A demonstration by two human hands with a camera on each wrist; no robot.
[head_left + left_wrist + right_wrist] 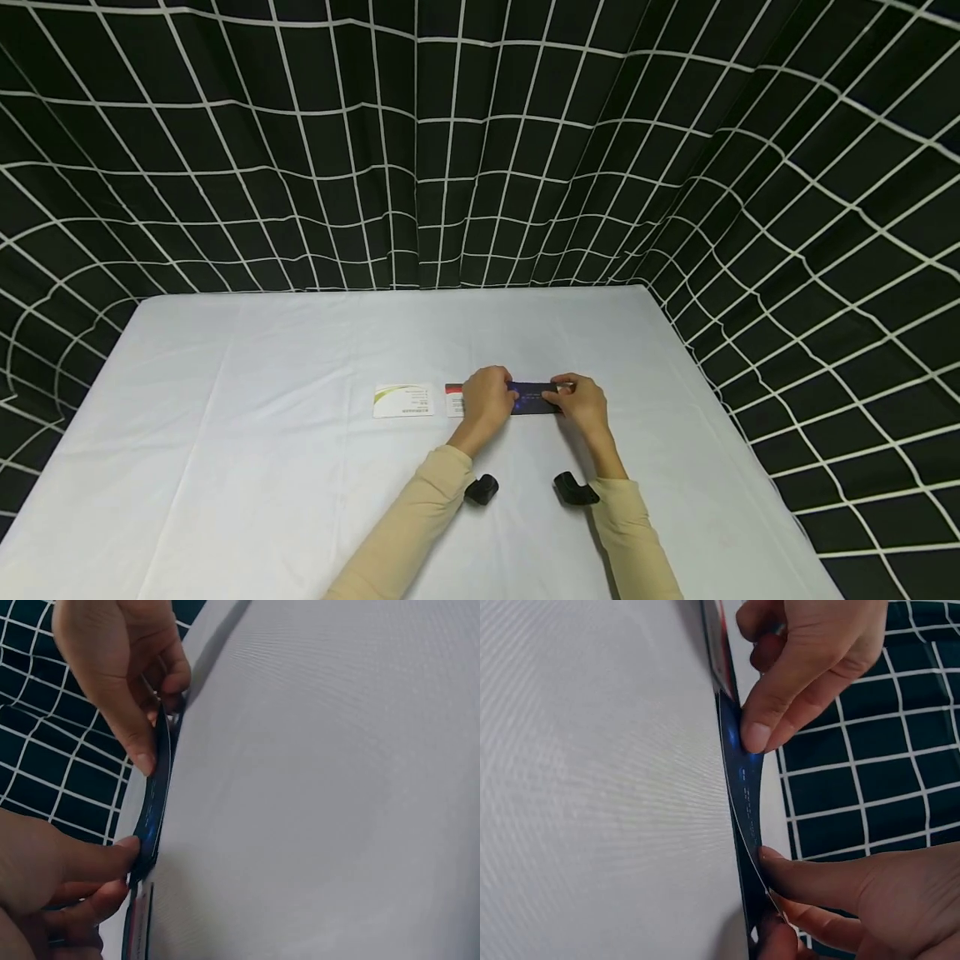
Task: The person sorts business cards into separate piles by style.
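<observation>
A dark blue card [534, 402] with small printed text lies between both hands. My left hand [487, 398] pinches its left end, thumb on the printed face. At the other end, my right hand [587, 407] grips the card by the edge between thumb and fingers. The right wrist view has the card [742, 776] bowed, its right part lifted over another dark surface beneath. Partly covered by the left hand, a white card with a red band [454, 403] lies beside the blue one.
Farther left on the white-covered table [262, 467] lies a white card with a yellow-green curve [403, 402]. Black curved pieces [482, 489] stick out at both wrists. Dark cloth with a white grid [360, 150] hangs behind and on the sides.
</observation>
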